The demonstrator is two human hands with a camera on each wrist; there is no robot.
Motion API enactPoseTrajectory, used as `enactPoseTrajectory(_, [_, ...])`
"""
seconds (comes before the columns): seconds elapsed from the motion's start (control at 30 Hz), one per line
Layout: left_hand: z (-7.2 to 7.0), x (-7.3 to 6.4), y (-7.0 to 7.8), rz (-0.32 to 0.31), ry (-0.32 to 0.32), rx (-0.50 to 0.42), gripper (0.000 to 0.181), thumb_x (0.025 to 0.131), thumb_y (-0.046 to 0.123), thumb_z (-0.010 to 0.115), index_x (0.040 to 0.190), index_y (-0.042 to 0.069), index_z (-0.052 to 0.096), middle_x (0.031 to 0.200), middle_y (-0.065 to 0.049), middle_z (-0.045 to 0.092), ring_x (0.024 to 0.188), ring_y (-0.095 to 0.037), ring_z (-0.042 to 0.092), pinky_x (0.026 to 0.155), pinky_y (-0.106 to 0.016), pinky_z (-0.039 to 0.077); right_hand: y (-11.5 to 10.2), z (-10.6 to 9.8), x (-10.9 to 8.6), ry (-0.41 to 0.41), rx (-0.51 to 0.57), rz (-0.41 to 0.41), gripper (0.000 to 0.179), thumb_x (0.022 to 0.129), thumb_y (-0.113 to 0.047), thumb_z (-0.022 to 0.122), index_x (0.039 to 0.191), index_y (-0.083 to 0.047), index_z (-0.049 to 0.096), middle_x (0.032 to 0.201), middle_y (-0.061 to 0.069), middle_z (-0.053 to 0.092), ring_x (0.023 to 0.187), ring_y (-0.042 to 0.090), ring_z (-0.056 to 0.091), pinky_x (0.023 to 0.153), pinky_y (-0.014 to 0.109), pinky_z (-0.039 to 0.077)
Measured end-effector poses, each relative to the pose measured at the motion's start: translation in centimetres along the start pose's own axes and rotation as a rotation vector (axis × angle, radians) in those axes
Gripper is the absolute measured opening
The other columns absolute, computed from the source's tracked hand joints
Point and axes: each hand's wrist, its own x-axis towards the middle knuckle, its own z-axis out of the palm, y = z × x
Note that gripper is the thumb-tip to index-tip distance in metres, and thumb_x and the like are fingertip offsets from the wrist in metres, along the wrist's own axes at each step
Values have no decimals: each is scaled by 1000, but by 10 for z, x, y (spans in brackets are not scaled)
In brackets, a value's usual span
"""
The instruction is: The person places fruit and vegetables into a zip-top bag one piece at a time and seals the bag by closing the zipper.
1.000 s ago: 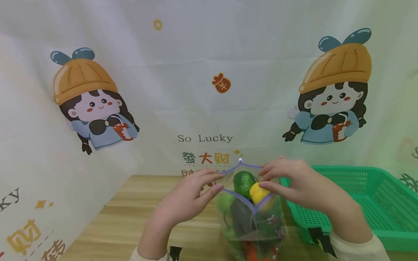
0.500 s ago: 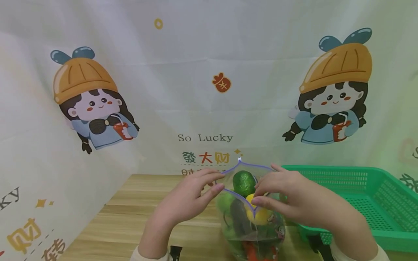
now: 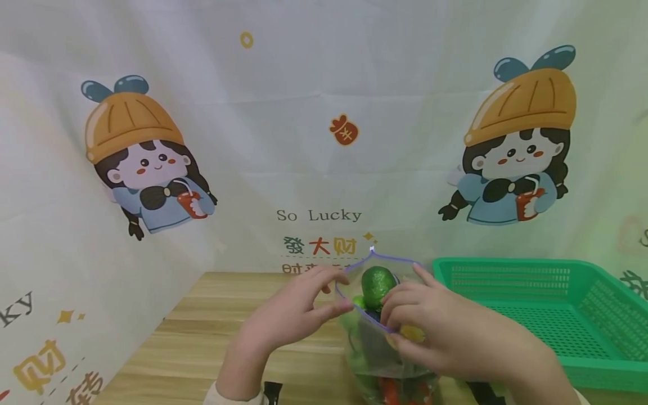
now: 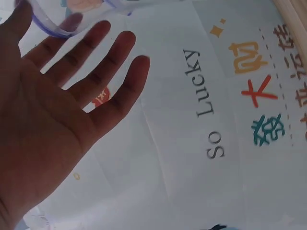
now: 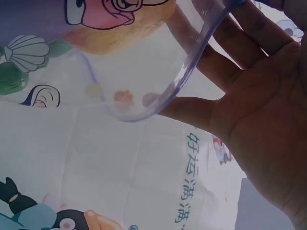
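Note:
A clear zip bag (image 3: 367,360) with a purple seal strip stands upright with its mouth open. At the mouth sits a shiny dark green avocado (image 3: 378,287). Through the plastic show a yellow item (image 3: 412,333), green items, a dark one and something red. My left hand (image 3: 291,312) is at the left rim, thumb and fingers spread along it; the left wrist view shows its fingers extended. My right hand (image 3: 445,329) pinches the front rim between thumb and fingers, its little finger stretched to the back rim. In the right wrist view some of its fingers show behind the plastic.
A green mesh basket (image 3: 562,365) stands right of the bag, partly behind my right forearm. The wooden table (image 3: 202,337) extends left. Behind it hangs a white printed cloth (image 3: 288,140) with cartoon figures.
My right hand has come down and left from the right side of the mouth to the front rim. The yellow item has sunk lower in the bag. My left fingers have spread slightly.

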Motion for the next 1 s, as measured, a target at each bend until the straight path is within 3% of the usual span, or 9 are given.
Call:
enactPoseTrajectory(0.17, [-5,-5,5,171,88,100,19,93,30,84,86,21,68,86,12,58,84,-5,57,78,-24,54,11,-7,-7,44,12,88,26,96,-9,77,95,-34,70,114,-24,66,120,7,62,118,85,24])
enactPoseTrajectory(0.33, [-14,-18,31,368,120,98,17,87,27,90,79,21,76,81,13,56,75,2,51,69,-12,47,22,-13,-16,108,-7,101,32,95,-6,79,97,-37,72,129,-18,65,124,14,64,116,85,25])
enactPoseTrajectory(0.43, [-14,-21,50,518,129,72,14,90,27,88,83,20,78,84,11,56,76,2,51,72,-7,45,27,-15,-20,135,-38,56,35,94,-3,77,98,-37,71,135,-13,62,119,13,63,119,64,41])
enactPoseTrajectory(0.53, [-11,-18,54,594,171,21,2,96,16,81,95,16,79,93,7,61,84,-3,56,80,-10,50,34,-19,-28,113,-62,84,36,97,-3,75,102,-39,71,140,-7,60,114,10,63,102,37,56])
enactPoseTrajectory(0.6, [-9,-13,48,538,229,33,16,99,2,71,108,13,78,106,2,67,96,-9,63,89,-19,56,39,-24,-35,68,-62,151,36,98,-5,74,104,-40,72,142,-5,59,111,10,64,87,28,58])
enactPoseTrajectory(0.67, [-6,-7,36,403,254,94,34,98,-10,61,123,10,74,123,-4,70,113,-18,67,100,-31,59,45,-28,-42,17,-63,232,33,99,-9,74,104,-42,72,142,-3,59,112,13,66,87,30,59])
enactPoseTrajectory(0.8, [0,-2,18,144,144,156,43,96,-9,59,133,8,71,132,-6,74,123,-23,69,106,-42,59,51,-33,-52,-105,-17,343,24,101,-15,73,104,-39,72,135,-5,63,111,15,67,86,31,60])
enactPoseTrajectory(0.9, [-1,-3,12,78,90,114,26,101,8,67,125,12,75,119,0,79,110,-17,73,97,-39,62,54,-35,-52,-168,21,392,14,101,-18,74,103,-32,73,120,-11,68,100,7,65,79,28,59])
enactPoseTrajectory(1.0, [-6,-5,7,70,88,95,10,104,20,70,111,15,76,103,5,78,94,-9,71,86,-32,61,55,-38,-48,-206,62,459,8,100,-16,74,102,-24,75,107,-13,71,91,2,61,72,26,56])
